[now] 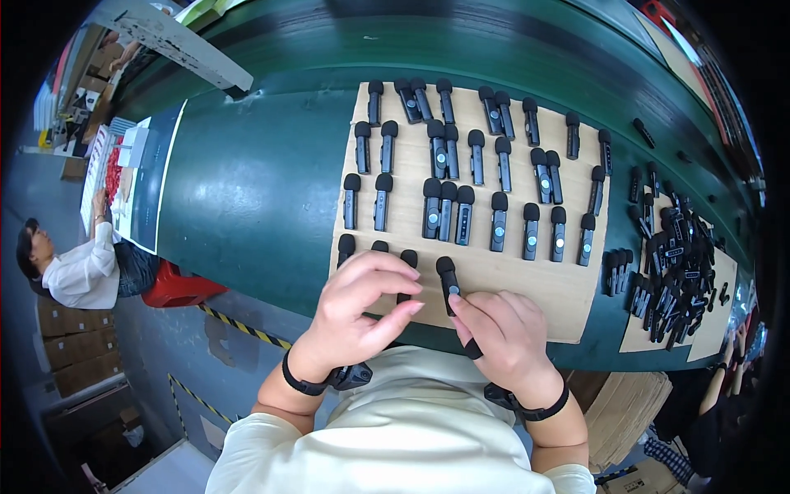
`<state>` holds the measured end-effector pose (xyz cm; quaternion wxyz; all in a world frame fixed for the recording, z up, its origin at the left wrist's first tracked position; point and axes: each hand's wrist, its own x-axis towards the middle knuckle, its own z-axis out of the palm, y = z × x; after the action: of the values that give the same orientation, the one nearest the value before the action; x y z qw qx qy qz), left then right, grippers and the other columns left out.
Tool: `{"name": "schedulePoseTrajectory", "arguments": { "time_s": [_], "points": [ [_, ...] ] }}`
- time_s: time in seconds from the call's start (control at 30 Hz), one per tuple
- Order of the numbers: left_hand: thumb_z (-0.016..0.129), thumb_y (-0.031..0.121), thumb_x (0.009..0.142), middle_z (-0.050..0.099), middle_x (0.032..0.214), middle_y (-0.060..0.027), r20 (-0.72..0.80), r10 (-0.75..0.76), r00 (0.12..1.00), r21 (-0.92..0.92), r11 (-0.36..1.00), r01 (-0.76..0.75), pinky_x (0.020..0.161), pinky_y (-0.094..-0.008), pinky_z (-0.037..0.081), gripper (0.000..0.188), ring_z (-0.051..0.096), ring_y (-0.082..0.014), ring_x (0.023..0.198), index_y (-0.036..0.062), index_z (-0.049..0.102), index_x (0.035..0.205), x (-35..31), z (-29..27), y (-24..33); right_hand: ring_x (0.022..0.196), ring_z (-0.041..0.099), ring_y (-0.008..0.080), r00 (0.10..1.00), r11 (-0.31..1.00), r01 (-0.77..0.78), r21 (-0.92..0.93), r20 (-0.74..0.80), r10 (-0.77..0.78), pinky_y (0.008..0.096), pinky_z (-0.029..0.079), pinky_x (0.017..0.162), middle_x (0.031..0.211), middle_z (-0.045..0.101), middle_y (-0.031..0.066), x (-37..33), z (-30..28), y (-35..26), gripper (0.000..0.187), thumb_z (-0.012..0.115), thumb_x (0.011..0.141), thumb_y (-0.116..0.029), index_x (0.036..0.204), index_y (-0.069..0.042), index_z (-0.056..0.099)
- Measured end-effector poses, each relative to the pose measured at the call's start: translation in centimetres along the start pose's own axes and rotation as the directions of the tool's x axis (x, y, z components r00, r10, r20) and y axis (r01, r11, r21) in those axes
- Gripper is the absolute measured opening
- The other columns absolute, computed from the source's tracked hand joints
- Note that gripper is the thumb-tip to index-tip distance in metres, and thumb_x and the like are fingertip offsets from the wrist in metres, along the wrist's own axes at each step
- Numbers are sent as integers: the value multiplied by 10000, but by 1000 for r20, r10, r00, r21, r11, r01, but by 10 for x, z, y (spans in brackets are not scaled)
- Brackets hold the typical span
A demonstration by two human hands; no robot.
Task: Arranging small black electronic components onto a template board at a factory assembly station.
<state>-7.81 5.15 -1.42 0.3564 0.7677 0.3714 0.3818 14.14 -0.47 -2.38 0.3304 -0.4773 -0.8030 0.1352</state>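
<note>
Small black wireless microphones with foam tops lie in rows on a cardboard sheet (527, 296) in front of me. My left hand (354, 309) is over the nearest row, fingers curved and thumb apart, with nothing held between them. Just beyond its fingertips lies one microphone (408, 262), partly hidden. My right hand (504, 337) is closed, and a black foam tip (473, 349) pokes out below its fingers, so it holds a microphone whose body is hidden. Its thumb and fingertips touch the lower end of another microphone (446, 276) on the cardboard.
A dense heap of similar microphones (675, 263) covers cardboard at the right of the green table (255, 181). A grey metal post (181, 45) stands at the far left. Another person (82, 267) sits on a red stool at left; a further person's arms (724, 370) show at right.
</note>
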Motion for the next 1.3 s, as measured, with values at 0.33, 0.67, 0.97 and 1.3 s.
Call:
{"name": "schedulePoseTrajectory", "arguments": {
  "time_s": [0.33, 0.67, 0.97, 1.3],
  "points": [
    [770, -14, 718, 669, 984, -114, -66, 7, 998, 18, 1000, -6, 708, -325, 515, 216, 644, -249, 853, 21, 679, 911, 0, -2, -6, 714, 587, 202, 992, 992, 84, -95, 101, -74, 328, 448, 592, 863, 603, 29, -2, 18, -1, 284, 705, 687, -52, 968, -66, 674],
    [759, 4, 726, 671, 985, -110, 58, 90, 994, 4, 996, -90, 727, -348, 515, 214, 654, -252, 846, 21, 695, 929, 0, -1, -1, 762, 647, 237, 988, 991, -95, 90, 132, 83, 353, 508, 640, 909, 646, 59, -1, 6, -4, 403, 751, 713, -45, 1094, -76, 624],
    [800, 52, 696, 660, 958, -60, 244, 377, 894, -83, 926, -368, 692, -368, 498, 293, 636, -267, 804, 63, 717, 977, 4, 17, 17, 793, 680, 236, 948, 886, -279, 370, 251, 194, 325, 548, 679, 937, 672, 97, 16, -14, -14, 560, 759, 711, 12, 1228, -54, 553],
    [805, 57, 739, 667, 928, -113, 69, 139, 988, -326, 939, -109, 673, -353, 498, 287, 639, -247, 778, 8, 674, 991, 1, 7, 10, 694, 586, 138, 953, 736, -300, 606, 162, 255, 244, 446, 590, 865, 655, 66, 1, -32, -6, 341, 779, 754, -1, 1067, -16, 642]
  ]
}}
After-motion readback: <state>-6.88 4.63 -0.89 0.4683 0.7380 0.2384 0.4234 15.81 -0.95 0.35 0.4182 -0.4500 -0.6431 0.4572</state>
